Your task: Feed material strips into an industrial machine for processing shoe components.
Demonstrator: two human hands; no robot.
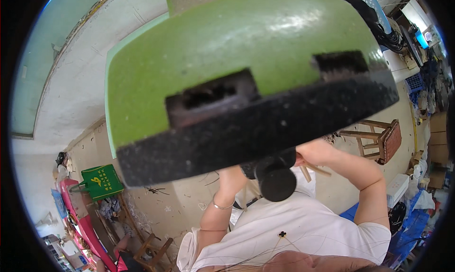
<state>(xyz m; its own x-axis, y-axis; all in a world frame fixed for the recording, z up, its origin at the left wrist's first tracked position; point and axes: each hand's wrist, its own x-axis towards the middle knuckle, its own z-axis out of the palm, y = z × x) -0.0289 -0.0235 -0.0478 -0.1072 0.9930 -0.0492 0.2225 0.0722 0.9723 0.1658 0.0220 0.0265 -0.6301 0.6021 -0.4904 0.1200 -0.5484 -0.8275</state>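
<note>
Left hand (pixel 233 178) and right hand (pixel 314 151), grips impossible to tell behind a green device (pixel 265 39), apparently handle sticks (pixel 306 174), likely requiring steadiness next.

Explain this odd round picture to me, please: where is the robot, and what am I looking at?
There is no robot, just a person with two bare hands. One picture, from a wide fisheye camera on the head, looks down, so edges bend. The big green-and-black object blocks much of the view; a round black knob shows below it. Past it you see the person's white shirt, the left hand and the right hand, both partly hidden. Pale sticks show by the right hand, but whether either grip holds anything is unclear. No work surface can be made out; on the sides are a green bag and a wooden stool.
</note>
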